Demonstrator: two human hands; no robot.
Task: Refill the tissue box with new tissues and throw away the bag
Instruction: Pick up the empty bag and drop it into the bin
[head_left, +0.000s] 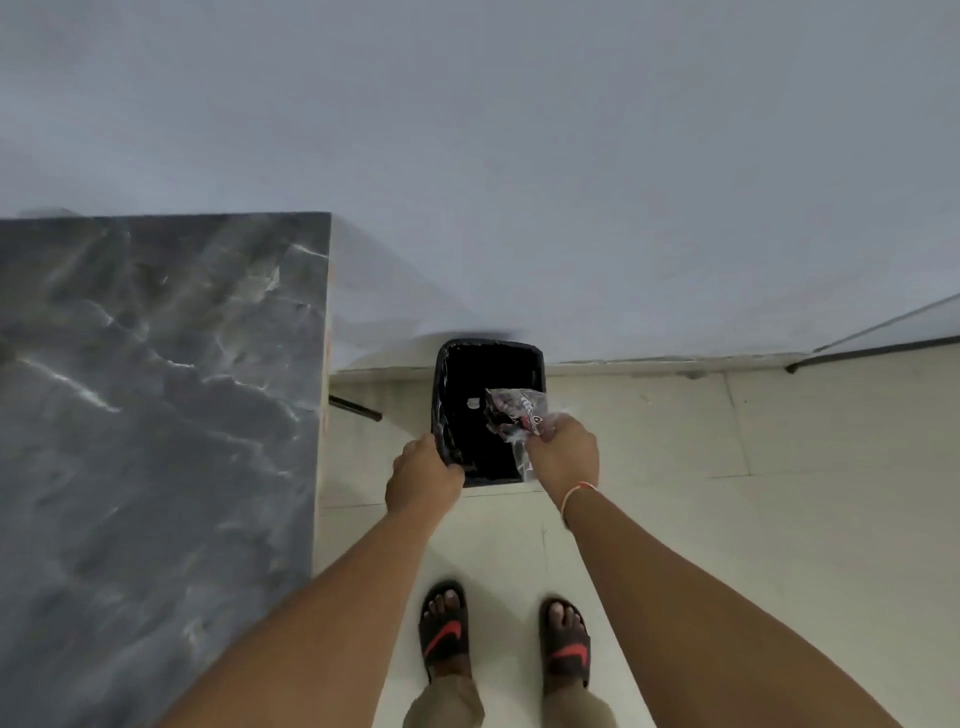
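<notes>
A black rectangular bin (537, 364) stands on the floor against the wall, lined with a dark bag. My left hand (423, 480) grips the bin's near left corner. My right hand (563, 457) holds a crumpled clear plastic bag (514, 413) with red and black print over the bin's open right side. The tissue box is not in view.
A dark grey marble table top (156, 415) fills the left side, its edge just left of the bin. A dark table leg (356, 408) shows beneath it. Pale floor tiles (753, 493) lie to the right. My feet in black sandals (444, 631) stand behind the bin.
</notes>
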